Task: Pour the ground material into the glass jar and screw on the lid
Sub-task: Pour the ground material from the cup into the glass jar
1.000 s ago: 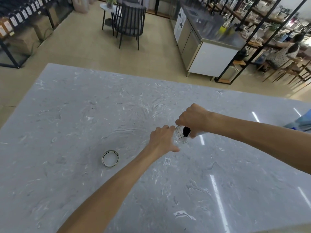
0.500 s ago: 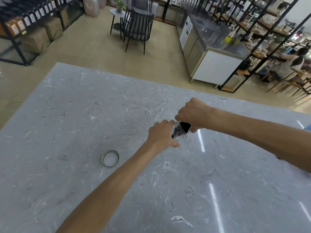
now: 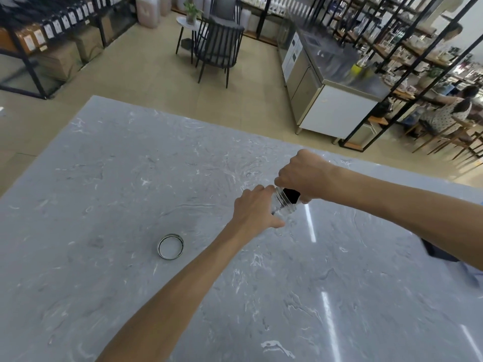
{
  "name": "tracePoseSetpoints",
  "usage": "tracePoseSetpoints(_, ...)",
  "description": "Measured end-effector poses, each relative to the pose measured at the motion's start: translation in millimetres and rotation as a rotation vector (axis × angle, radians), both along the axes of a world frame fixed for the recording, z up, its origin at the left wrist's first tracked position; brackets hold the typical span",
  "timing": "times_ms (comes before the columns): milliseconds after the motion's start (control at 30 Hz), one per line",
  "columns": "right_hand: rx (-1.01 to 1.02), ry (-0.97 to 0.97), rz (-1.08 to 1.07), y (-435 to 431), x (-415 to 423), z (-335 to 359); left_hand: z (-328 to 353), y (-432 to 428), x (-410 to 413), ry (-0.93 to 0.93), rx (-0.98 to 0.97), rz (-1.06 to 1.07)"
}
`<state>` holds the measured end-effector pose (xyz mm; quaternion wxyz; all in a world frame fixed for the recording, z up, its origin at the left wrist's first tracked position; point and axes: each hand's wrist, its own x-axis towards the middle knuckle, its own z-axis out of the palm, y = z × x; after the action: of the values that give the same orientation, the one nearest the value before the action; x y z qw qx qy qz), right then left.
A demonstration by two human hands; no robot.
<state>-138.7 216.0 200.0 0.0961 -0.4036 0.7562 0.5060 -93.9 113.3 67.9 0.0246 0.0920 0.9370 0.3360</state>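
A small clear glass jar (image 3: pixel 283 205) with a threaded neck stands on the grey marble table (image 3: pixel 130 178), and my left hand (image 3: pixel 254 209) grips its side. My right hand (image 3: pixel 303 176) is closed around a black container (image 3: pixel 292 195), tipped down over the jar's mouth. The container's far end is hidden in my fist. The jar's round metal lid (image 3: pixel 170 246) lies on the table to the left, open side up, apart from both hands.
A dark flat object (image 3: pixel 439 253) lies at the table's right edge under my right forearm. Beyond the table's far edge are a black chair (image 3: pixel 218 45), a steel counter (image 3: pixel 334 82), shelving and a seated person (image 3: pixel 449 113).
Both hands stay on the jar and the black container. The container has tipped further over the jar's mouth. The camera view has tilted upward; the lid has not moved.
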Motion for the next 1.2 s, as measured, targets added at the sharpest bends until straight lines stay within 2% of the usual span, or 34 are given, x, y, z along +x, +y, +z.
tracePoseSetpoints(533, 0.091, 0.082, -0.004, -10, -7, -3, -7, 12, -9, -0.001, 0.085, 0.03)
tracePoseSetpoints(833, 0.277, 0.023, -0.029, -31, -15, -2, -14, 19, -16, -0.015, 0.222, 0.05)
tracePoseSetpoints(1200, 0.305, -0.001, -0.051, -54, -27, -1, -18, 3, -27, -0.024, 0.272, 0.074)
